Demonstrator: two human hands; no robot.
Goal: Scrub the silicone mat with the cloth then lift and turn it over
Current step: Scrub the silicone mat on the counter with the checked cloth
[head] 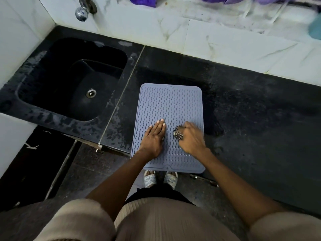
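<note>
A grey silicone mat [169, 105] with wavy ridges lies flat on the black counter, its near edge hanging slightly over the counter's front. My left hand [153, 138] rests flat on the mat's near left part, fingers together, holding nothing. My right hand [192, 138] presses on the mat's near right part, closed over a small checked cloth [178, 134]; only a bunched corner of the cloth shows beside my fingers.
A black sink [52, 103] with a metal drain is set in the wet counter [251, 110] to the left. A chrome tap [82, 12] sticks out of the white tiled wall. A blue object [315, 28] sits at the far right. The floor lies below the counter's front edge.
</note>
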